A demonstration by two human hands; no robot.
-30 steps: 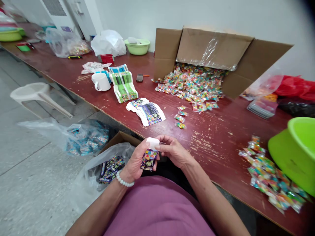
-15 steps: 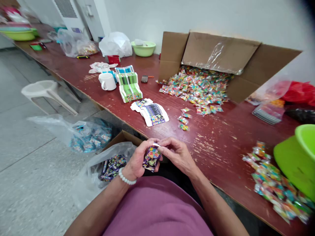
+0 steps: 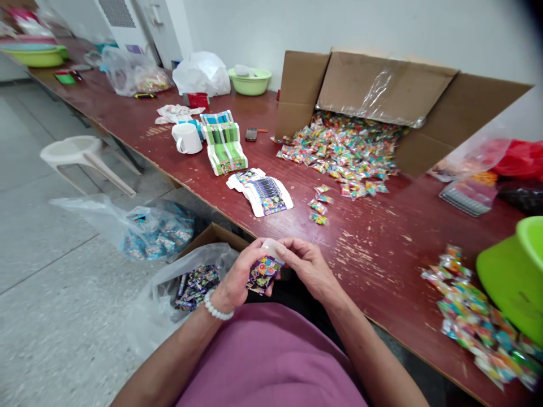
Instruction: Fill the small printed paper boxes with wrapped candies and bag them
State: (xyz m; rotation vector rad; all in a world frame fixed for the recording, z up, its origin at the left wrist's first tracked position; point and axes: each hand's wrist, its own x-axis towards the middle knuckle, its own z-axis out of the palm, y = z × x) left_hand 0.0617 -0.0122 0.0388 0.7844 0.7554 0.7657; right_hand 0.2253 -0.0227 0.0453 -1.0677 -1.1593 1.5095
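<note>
Over my lap, at the table's edge, my left hand (image 3: 240,275) is wrapped round a small purple printed candy box (image 3: 263,273). My right hand (image 3: 306,264) pinches the pale flap (image 3: 272,246) at the box's top end, which stands up from the printed front. Inside the box I cannot see. Just beyond my hands lies a fanned stack of flat purple box blanks (image 3: 271,198). A few wrapped candies (image 3: 319,207) sit apart to the right of the stack.
An open carton (image 3: 382,85) spills many wrapped candies (image 3: 345,152) onto the red table (image 3: 365,249). Green-printed blanks (image 3: 226,148) and a white mug (image 3: 186,139) stand behind. Below left, a plastic bag (image 3: 148,294) holds purple boxes. Green basins (image 3: 504,277) are at right.
The pale flap on the box has been lifted and now shows more fully between my hands. The view has shifted slightly.
</note>
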